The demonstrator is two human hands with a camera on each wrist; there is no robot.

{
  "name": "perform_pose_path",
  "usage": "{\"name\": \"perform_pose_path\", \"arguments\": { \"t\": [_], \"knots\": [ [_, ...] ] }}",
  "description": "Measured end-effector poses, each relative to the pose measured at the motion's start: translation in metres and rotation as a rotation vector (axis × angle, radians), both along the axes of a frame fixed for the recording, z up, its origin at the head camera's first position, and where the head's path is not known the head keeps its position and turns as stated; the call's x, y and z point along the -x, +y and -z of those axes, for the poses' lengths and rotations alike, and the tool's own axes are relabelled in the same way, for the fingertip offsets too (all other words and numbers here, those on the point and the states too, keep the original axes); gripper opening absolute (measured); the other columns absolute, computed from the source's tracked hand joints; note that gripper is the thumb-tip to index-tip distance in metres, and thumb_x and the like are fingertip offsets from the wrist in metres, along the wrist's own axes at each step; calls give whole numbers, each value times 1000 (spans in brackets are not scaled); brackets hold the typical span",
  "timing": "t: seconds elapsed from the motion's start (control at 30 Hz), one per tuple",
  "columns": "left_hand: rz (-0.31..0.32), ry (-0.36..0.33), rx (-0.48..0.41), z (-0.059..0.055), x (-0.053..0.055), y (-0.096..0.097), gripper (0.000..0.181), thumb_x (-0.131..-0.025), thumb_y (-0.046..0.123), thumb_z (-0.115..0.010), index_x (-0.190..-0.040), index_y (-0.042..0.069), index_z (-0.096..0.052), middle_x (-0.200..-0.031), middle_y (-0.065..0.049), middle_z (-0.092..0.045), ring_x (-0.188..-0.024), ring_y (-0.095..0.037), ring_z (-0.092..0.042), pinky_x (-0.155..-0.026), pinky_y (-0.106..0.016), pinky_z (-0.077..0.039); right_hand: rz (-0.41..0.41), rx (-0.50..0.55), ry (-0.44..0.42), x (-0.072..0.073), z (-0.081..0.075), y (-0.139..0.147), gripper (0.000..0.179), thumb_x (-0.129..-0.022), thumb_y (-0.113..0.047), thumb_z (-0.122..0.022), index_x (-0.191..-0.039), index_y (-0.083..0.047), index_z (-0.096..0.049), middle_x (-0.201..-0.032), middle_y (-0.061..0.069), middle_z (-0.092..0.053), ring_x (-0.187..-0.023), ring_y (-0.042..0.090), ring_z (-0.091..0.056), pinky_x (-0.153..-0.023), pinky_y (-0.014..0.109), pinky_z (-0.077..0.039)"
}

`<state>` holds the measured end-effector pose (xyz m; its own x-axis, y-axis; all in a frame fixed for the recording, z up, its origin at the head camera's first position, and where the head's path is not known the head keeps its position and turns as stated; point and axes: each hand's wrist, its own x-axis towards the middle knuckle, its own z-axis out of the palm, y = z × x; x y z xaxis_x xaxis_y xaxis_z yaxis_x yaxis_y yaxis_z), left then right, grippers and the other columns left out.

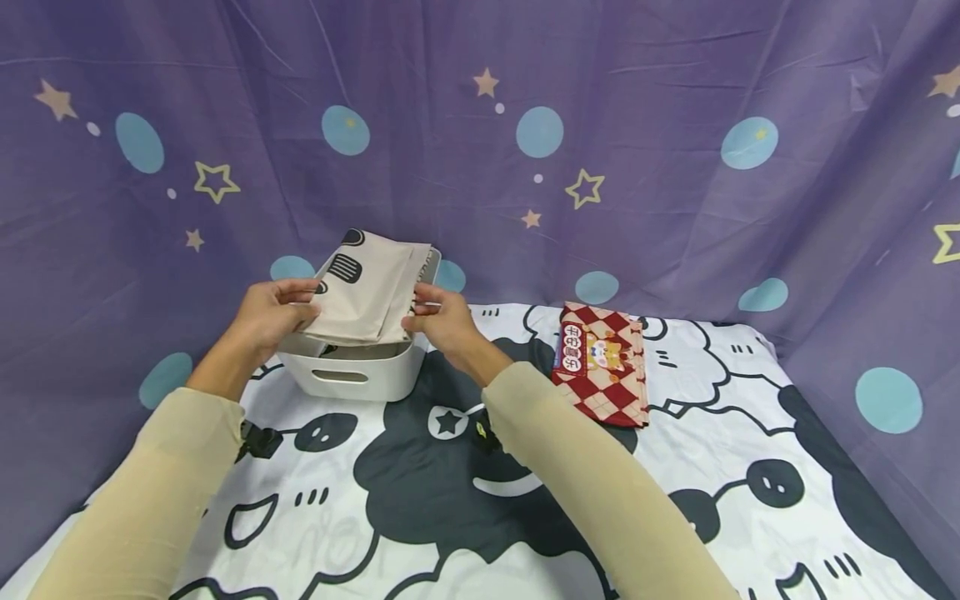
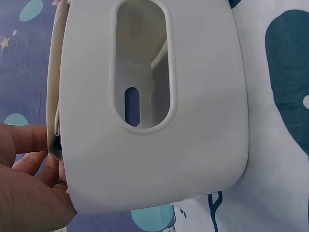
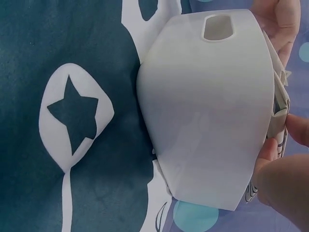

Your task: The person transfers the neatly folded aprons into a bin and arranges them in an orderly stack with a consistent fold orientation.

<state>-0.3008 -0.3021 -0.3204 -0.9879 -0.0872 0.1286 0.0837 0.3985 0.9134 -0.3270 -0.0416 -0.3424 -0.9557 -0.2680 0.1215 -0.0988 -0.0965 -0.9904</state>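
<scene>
The white basket [image 1: 393, 379] stands upright on the surface, toward the rear left, near the purple curtain [image 1: 450, 42]. Its walls are smooth, its corners are rounded, and an elongated slot is cut through the front wall. The folded cream cloth [image 1: 371, 287], printed with dark shapes, is positioned over the basket's opening and covers most of it; whether its weight bears on the rim cannot be told. A narrow gap remains between the cloth's front edge and the front rim. In this gap a small dark-and-white patch [image 1: 327, 350] shows inside the basket; it is too small to identify. In the left wrist view, the slot exposes part of the interior: a pale edge lies beside the far wall, which has a slot of its own. The left grip [image 1: 279, 312] pinches the left side of the cloth between thumb and fingers. The right grip [image 1: 442, 321] pinches the right side in the same manner, with thumb and fingertips on opposite faces of the fabric. A red-and-cream checked item [image 1: 607, 396], bearing a printed animal figure and a lettered panel, lies flat on the right, well apart from the basket. A black-and-white cartoon-print cover [image 1: 322, 500] spreads beneath both.
</scene>
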Motion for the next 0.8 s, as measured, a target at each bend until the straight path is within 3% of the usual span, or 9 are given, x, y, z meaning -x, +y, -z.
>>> {"name": "perform_pose_path", "arguments": {
  "t": [0.1,0.2,0.3,0.4,0.63,0.8],
  "knots": [
    [-13,5,63,-1,0,-1,52,-95,0,-65,-145,-5,-52,-114,-5,-60,-97,-4,-54,-71,-13,-49,14,-27,5,-1,0,0,62,-85,16,-71,-143,3,-55,-127,16,-61,-104,18,-57,-88,26,-54],
    [-37,40,194,-2,-1,-2,53,-94,1,-66,-146,-2,-54,-125,-20,-63,-104,-16,-57,-71,-14,-48,40,-64,25,-1,-1,0,61,-86,14,-71,-144,2,-55,-138,15,-60,-116,24,-56,-94,29,-52],
    [-64,66,299,-4,-2,-3,55,-95,4,-67,-148,2,-52,-132,-26,-62,-111,-30,-57,-74,-18,-46,54,-77,44,-1,-2,1,60,-86,13,-70,-143,0,-57,-141,14,-59,-124,29,-53,-98,32,-50],
    [-56,64,297,-5,-1,-1,56,-96,6,-67,-150,4,-51,-135,-26,-60,-113,-32,-58,-74,-20,-46,60,-71,50,-1,-4,3,58,-86,13,-70,-141,-1,-59,-137,13,-61,-124,31,-54,-99,33,-50],
    [-20,98,267,-4,-2,7,52,-95,3,-68,-145,2,-55,-129,-27,-63,-94,-14,-60,-69,-16,-49,60,-50,54,-1,-3,9,55,-87,13,-70,-139,-3,-61,-131,14,-62,-120,31,-57,-96,30,-52],
    [-7,100,275,-2,-4,15,48,-95,4,-68,-143,2,-58,-126,-26,-64,-90,-10,-60,-69,-17,-50,66,-48,107,0,-1,15,54,-87,14,-68,-138,0,-61,-129,17,-63,-118,33,-57,-93,27,-51]
  ]
}}
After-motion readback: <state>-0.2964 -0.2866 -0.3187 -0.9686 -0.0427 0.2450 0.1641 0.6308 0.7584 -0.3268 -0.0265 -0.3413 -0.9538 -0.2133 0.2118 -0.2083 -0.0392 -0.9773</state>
